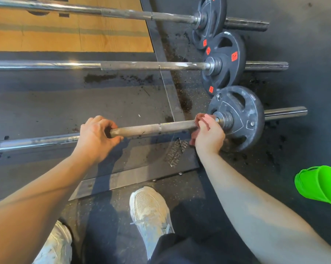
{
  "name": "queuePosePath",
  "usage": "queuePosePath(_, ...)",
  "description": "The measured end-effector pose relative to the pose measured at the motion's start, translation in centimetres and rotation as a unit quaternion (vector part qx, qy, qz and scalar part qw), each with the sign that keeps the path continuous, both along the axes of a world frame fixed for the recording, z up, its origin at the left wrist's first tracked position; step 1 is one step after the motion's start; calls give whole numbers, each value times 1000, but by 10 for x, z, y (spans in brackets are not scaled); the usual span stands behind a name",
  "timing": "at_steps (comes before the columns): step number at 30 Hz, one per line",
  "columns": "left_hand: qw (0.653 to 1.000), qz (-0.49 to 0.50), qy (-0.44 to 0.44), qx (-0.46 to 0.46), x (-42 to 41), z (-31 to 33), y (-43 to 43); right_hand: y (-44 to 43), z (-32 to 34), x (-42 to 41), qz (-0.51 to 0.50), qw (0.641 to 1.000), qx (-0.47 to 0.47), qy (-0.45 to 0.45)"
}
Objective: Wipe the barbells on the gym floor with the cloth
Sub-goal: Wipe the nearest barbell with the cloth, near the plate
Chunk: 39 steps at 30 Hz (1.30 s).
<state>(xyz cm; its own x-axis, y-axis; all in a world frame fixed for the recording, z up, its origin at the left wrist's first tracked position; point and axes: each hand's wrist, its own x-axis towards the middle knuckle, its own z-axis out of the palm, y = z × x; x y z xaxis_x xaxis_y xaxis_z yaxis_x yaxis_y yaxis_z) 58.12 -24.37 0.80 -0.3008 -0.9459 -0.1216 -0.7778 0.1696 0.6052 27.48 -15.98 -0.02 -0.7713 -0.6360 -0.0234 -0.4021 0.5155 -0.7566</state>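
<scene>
Three barbells lie side by side on the gym floor, each with a dark weight plate at its right end. My left hand grips the shaft of the nearest barbell at its knurled part. My right hand holds a reddish-brown cloth wrapped round the same shaft, right beside the collar and its grey plate. The middle barbell and the far barbell lie beyond, untouched.
A wooden platform panel with a metal frame lies under the bars. Dark stains mark the rubber floor. My white shoes stand below the near bar. A bright green object sits at the right edge.
</scene>
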Motion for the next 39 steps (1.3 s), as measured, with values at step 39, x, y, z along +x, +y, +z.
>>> queuePosePath(39,999,10,23,-32,49,-12,0,-26,13,56,478,839,-20,260)
